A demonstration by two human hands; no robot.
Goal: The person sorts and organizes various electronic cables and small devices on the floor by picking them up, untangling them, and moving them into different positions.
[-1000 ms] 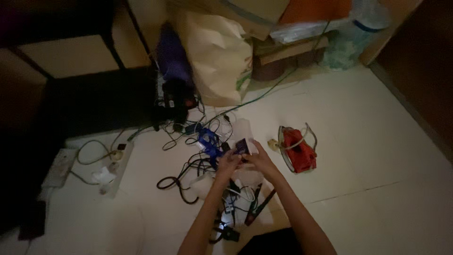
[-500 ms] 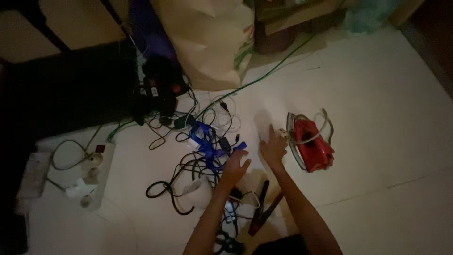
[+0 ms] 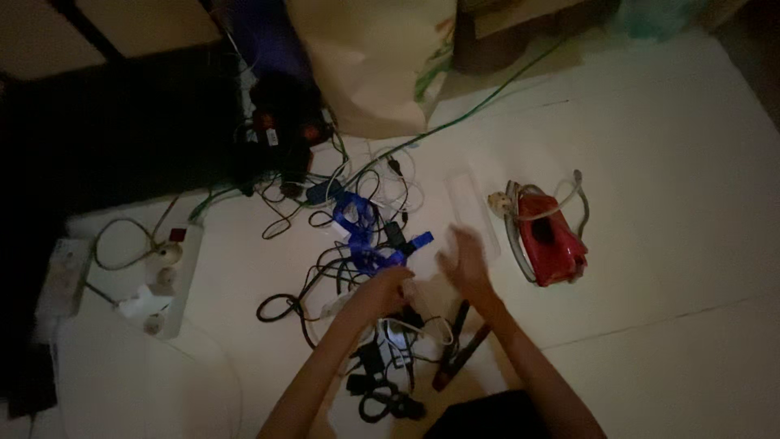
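The left hand [image 3: 388, 286] is down in the tangle of cords [image 3: 357, 268], its grip curled around something pale there — a small white plug or adapter, I think, though the light is too dim to be sure. The right hand [image 3: 465, 262] hovers just beside it with the grip wide, fingers spread and blurred, holding nothing.

The sorting looks barely begun. The cords are a loose heap of black and white loops crossing each other on the pale floor [image 3: 650, 268], with a blue strap [image 3: 357, 232] threaded through the top of the pile and a few black plugs [image 3: 382, 398] lying nearer the person. Nothing appears coiled or set aside yet, so most of the untangling seems left to do.

A pair of dark pliers with red handles [image 3: 459, 354] lies just below the right wrist. Between the right hand and the red iron [image 3: 552, 236] sits a flat white box [image 3: 471, 203]; the iron's own cord is wound over its body. Well off to the left rests a white power strip [image 3: 175, 280] with a plug in it, and a cream bag [image 3: 382, 57] stands behind, a green cable [image 3: 479, 106] running past it.
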